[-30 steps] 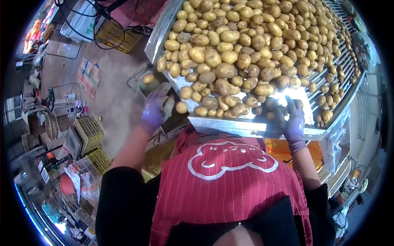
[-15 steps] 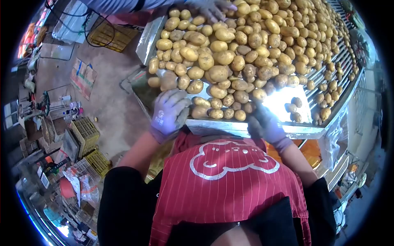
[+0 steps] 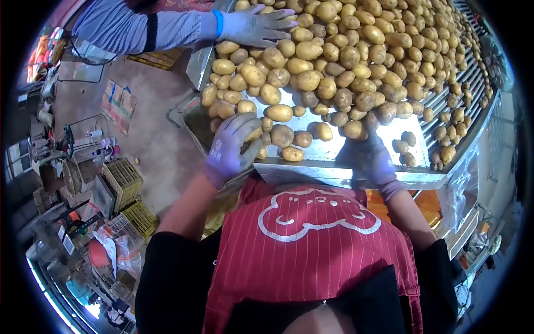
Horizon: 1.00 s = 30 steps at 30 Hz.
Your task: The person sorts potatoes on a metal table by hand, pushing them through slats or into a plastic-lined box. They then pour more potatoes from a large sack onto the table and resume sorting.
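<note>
My left hand (image 3: 229, 149), in a grey and purple glove, curls at the near left corner of a metal tray (image 3: 334, 173). A potato (image 3: 254, 133) shows between its thumb and fingers. My right hand (image 3: 371, 158), gloved too, reaches over the tray's front lip with fingers stretched toward the pile. Its fingertips are right by a potato (image 3: 354, 129) and partly in shadow. Several loose potatoes lie between my hands, among them a brownish potato (image 3: 282, 135) and a small potato (image 3: 292, 153) near the lip.
A co-worker's gloved hand (image 3: 258, 26) lies spread over the far left of the potato pile (image 3: 361, 55). Metal rollers (image 3: 464, 67) run along the right side. A few small potatoes (image 3: 408, 146) sit right of my right hand. Yellow crates (image 3: 121, 178) stand on the floor at left.
Potatoes near the lip have shifted and spread, baring more metal between my hands. My right hand has moved slightly right and farther in. The co-worker's hand has come nearer, leftward over the pile.
</note>
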{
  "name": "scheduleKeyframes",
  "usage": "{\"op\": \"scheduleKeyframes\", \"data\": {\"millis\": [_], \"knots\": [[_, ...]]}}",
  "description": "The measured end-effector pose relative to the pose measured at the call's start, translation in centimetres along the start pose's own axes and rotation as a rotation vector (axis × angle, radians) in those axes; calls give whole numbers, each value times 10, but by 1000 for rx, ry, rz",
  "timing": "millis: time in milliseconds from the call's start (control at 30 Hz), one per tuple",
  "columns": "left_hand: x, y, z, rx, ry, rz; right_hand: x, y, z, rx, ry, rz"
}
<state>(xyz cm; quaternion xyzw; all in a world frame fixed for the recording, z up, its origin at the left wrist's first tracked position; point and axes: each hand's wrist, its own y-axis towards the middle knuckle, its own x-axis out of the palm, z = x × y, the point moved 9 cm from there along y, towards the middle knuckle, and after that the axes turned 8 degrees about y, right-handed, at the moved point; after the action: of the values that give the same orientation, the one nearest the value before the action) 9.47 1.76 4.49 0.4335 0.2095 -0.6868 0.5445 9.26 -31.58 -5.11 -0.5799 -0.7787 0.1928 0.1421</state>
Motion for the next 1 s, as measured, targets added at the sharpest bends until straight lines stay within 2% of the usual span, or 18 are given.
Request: {"op": "scheduleKeyframes", "data": {"millis": [33, 67, 133, 200, 233, 267, 300, 367, 467, 567, 667, 700, 733, 767, 800, 867, 933, 1000], "knots": [[-1, 0, -1, -57, -66, 0, 32, 5, 1, -60, -375, -231], [3, 7, 6, -58, -67, 9, 50, -7, -50, -144, -341, 18], [-3, 22, 36, 15, 121, 217, 76, -5, -59, -139, -428, -98], [14, 30, 34, 7, 166, 7, 71, -2, -87, -78, -428, -96], [22, 23, 31, 81, 192, -36, 44, 3, -90, -308, -782, 66], [26, 15, 29, 157, 219, -79, 1, 8, -88, -520, -582, 288], [13, 8, 22, 161, 208, -13, -43, 18, -70, -351, -273, 364], [0, -3, -9, 89, 122, -44, -59, 5, -133, -460, -926, 599], [-4, -3, -20, -119, -46, 37, -31, 18, -88, -403, -1281, 543], [-22, 29, 17, 4, 125, 317, 5, 12, -74, -385, -883, 387], [-18, 33, 19, 50, 153, 182, 3, -7, -83, -519, -795, 300], [-9, 18, -27, -343, -155, 141, -10, -11, -90, -416, -792, 349], [-43, 10, -10, -36, 250, 459, -23, -18, -95, -311, -786, 400], [-41, 3, -33, -185, 97, 363, -35, -19, -88, -303, -780, 420], [-34, -7, -50, -336, -57, 261, -50, -18, -57, 55, -764, 379], [-4, -4, -19, -155, -32, 22, -33, -25, -22, 62, -387, 180], [24, 3, 11, -113, 250, -238, -12, -26, -43, 116, -593, 276], [45, 11, 10, -196, 308, -292, 13, -30, -90, -240, -874, 381]]}}
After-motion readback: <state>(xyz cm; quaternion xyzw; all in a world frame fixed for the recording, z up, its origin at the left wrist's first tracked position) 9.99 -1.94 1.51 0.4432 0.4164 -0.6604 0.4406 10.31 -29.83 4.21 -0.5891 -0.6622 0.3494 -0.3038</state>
